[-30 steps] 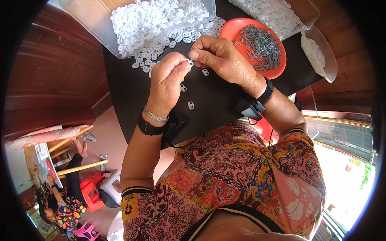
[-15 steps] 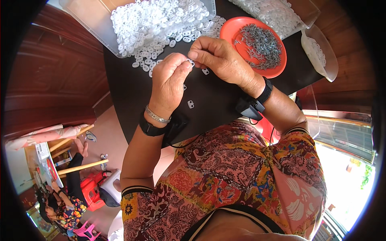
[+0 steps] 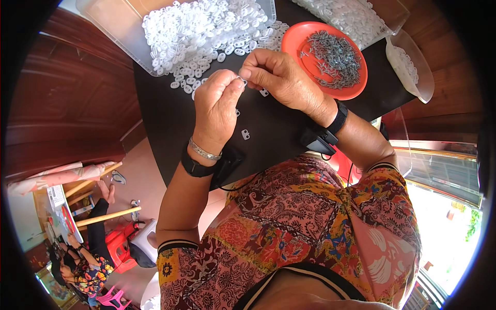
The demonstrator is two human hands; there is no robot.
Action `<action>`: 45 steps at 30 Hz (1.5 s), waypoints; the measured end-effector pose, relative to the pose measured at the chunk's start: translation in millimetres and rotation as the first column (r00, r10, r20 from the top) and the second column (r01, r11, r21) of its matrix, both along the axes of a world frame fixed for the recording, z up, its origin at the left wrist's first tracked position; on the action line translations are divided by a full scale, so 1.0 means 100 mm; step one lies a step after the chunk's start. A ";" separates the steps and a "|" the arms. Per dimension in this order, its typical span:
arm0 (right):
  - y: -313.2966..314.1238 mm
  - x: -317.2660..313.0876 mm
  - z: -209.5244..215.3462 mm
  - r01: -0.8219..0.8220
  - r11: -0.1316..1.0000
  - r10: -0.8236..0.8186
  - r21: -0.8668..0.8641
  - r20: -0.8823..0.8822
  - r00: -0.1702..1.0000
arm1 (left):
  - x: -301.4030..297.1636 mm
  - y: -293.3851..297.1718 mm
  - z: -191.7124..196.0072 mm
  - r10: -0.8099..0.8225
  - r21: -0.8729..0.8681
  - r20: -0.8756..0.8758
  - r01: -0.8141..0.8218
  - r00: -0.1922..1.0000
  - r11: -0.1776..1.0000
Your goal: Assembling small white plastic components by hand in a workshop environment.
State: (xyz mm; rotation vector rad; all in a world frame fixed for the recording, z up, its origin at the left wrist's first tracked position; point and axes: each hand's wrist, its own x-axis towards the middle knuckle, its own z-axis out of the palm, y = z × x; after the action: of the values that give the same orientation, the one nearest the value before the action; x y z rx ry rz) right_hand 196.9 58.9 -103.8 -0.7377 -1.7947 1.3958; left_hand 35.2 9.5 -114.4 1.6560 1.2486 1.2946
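Note:
Between the thumb and forefinger of my left hand (image 3: 214, 106) is a small white plastic piece with holes (image 3: 243, 81). My right hand (image 3: 281, 80) meets it from the right, thumb and fingers pinched together at the piece's edge; whatever they hold is too small to make out. A similar loose white piece (image 3: 245, 134) lies on the dark table (image 3: 274, 139) below my hands. Others show partly beside my left wrist and under my right fingers. Beyond my hands, a heap of white two-holed pieces (image 3: 199, 64) spills from a clear plastic bin (image 3: 111, 39).
Behind my right hand sits a red plate (image 3: 292, 44) of small grey metal screws or nails (image 3: 338, 59). A second bin of white pieces (image 3: 341, 18) stands at the far right, near a translucent scoop (image 3: 426, 93). Another person (image 3: 88, 271) sits at the lower left.
Both hands stay together at the small white piece. My right fingertips have shifted slightly left, closing over it. The view has moved a little.

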 end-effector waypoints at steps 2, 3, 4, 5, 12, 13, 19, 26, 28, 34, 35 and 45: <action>-0.01 0.00 0.01 0.014 1.000 -0.015 0.023 0.029 0.999 | 0.01 0.00 -0.02 0.014 0.005 0.006 -0.014 1.000 1.000; -0.02 0.00 0.01 0.030 0.998 -0.032 0.048 0.057 0.998 | 0.02 0.00 -0.03 0.025 0.010 0.013 -0.026 1.000 1.000; -0.02 0.00 0.01 0.029 0.998 -0.032 0.050 0.056 0.998 | 0.01 0.00 -0.02 0.026 0.012 0.012 -0.026 1.000 1.000; -0.02 0.01 0.01 0.022 0.999 -0.024 0.043 0.057 0.998 | 0.01 0.01 -0.02 0.020 -0.036 0.024 -0.019 1.000 0.999; -0.04 0.03 0.08 0.184 0.973 -0.194 0.139 0.064 0.979 | -0.04 0.07 0.02 0.148 -0.280 0.276 -0.068 0.950 0.957; -0.03 0.07 0.09 0.214 0.963 -0.222 0.163 0.037 0.974 | -0.08 0.09 0.03 0.177 -0.323 0.292 -0.078 0.940 0.943; -0.01 0.32 0.52 0.226 0.920 -0.270 0.320 0.099 0.958 | -0.21 0.18 -0.07 0.205 -0.397 0.259 -0.090 0.944 0.914; 0.57 0.04 0.58 -0.087 0.852 -0.223 0.516 0.508 0.832 | -0.21 0.24 -0.16 0.055 -0.361 -0.002 -0.052 0.998 0.931; 0.72 -0.14 0.44 -0.262 0.804 -0.167 0.535 0.625 0.763 | -0.21 0.24 -0.16 -0.001 -0.383 -0.018 -0.006 1.000 0.924; 0.87 -0.54 0.21 -0.447 0.706 -0.210 0.549 0.765 0.609 | -0.24 0.23 -0.21 -0.046 -0.356 -0.025 0.034 0.999 0.934; 0.88 -0.56 0.18 -0.450 0.705 -0.208 0.549 0.766 0.608 | -0.25 0.23 -0.21 -0.051 -0.364 -0.010 0.044 0.999 0.930; 0.96 -0.63 -0.07 -0.543 0.520 -0.316 0.660 0.739 0.595 | -0.27 0.26 -0.21 -0.115 -0.372 0.006 0.109 0.993 0.922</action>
State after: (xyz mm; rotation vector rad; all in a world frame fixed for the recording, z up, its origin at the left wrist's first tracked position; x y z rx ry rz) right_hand 133.9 155.4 -111.0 -0.6820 -2.9347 -0.0909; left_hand 8.1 35.7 -135.4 1.4410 1.2958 0.9091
